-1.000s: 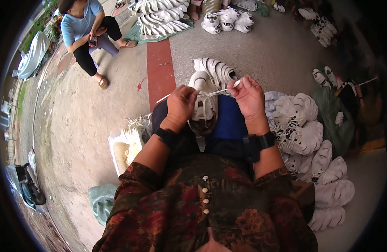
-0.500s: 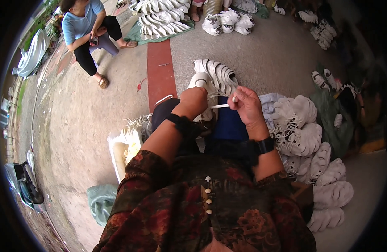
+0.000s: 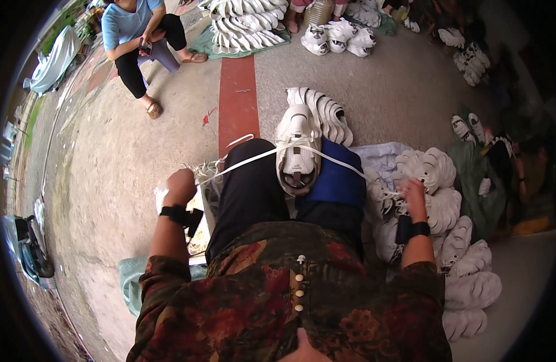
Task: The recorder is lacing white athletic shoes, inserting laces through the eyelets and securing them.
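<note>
A white shoe (image 3: 298, 161) rests between my thighs, its opening toward me and its toe pointing away. A long white shoelace (image 3: 246, 161) runs out from it to both sides. My left hand (image 3: 180, 187) is closed around the left end, well out past my left thigh. On the other side, my right hand (image 3: 414, 194) is closed on the right end, in front of a pile of white shoes (image 3: 442, 208). Just beyond the shoe, a row of nested white shoes (image 3: 331, 114) lies on the ground.
Left of my legs stands a box (image 3: 205, 223) with loose white laces. A person in a light blue top (image 3: 126, 27) sits on a stool at the far left. More white shoes (image 3: 248, 27) are stacked on a green sheet ahead. A red strip (image 3: 237, 102) crosses the ground.
My hands have moved from close together over the shoe to far apart, left and right. The lace is now stretched out on both sides, and the shoe is uncovered.
</note>
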Motion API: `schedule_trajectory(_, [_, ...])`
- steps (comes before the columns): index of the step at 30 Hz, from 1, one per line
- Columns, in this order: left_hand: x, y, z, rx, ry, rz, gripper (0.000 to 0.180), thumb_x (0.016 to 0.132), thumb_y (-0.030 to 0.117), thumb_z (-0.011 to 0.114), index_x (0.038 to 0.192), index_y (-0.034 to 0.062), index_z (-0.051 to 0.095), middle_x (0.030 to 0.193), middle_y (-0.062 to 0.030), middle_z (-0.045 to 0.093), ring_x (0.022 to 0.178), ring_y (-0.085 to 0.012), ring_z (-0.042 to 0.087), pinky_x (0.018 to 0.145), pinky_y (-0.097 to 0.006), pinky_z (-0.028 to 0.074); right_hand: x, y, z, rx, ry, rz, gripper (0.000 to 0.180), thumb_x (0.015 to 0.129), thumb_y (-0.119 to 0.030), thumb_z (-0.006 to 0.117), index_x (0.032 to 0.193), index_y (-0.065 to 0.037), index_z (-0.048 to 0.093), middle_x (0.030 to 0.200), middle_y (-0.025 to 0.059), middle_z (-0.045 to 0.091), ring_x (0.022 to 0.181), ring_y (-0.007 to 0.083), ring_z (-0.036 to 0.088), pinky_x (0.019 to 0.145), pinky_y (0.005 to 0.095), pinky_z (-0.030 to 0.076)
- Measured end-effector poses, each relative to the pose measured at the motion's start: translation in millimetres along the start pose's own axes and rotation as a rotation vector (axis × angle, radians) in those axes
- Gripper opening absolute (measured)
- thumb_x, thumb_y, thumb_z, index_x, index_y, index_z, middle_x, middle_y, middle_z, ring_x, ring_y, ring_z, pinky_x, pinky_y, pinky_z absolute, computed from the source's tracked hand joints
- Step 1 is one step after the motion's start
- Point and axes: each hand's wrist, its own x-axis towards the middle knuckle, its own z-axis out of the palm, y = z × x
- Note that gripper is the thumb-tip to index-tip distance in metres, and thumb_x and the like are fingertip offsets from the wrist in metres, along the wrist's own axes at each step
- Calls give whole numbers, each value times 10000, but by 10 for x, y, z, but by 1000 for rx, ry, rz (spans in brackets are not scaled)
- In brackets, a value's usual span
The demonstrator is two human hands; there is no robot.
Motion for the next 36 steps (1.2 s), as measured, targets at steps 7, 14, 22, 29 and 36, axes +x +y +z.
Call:
schedule_trajectory(7, [329,1274,-362,-434,415,440,241,674,40,536,903,55,613,923,-168,592,816,-333,587,756,-404,474,-228,-479,2068,-307,-350,-273,80,719,-83,607,668,-26,586,587,34,574,508,95,500,469,240,380])
schedule_trajectory(14, [473,1902,-378,-688,424,601,165,707,47,571,870,38,597,821,-159,589,803,-346,574,700,-389,475,-100,-219,2856,-443,-270,-501,67,736,-44,604,677,-32,574,600,-9,521,538,51,458,478,209,341])
schedule_trajectory(22, [681,1950,-83,-1295,357,400,111,750,21,591,856,7,619,753,-137,638,650,-252,615,615,-332,490,-362,-484,2769,176,-501,-82,146,774,-77,593,643,-38,543,605,-34,494,521,59,422,508,201,336])
schedule_trajectory(29, [599,1886,-244,-1651,-109,390,91,799,67,587,868,11,605,757,-31,597,642,-97,536,599,-208,450,-278,-506,2572,-131,-456,-184,251,792,-164,625,583,-51,544,556,-20,499,507,61,409,505,203,320])
schedule_trajectory(36, [504,1833,-349,-1521,-279,446,235,817,260,564,756,33,581,702,9,531,674,-74,444,634,-224,359,-253,-594,2548,-382,-500,-351,157,714,-76,644,592,-20,563,532,-14,481,494,65,409,452,236,322])
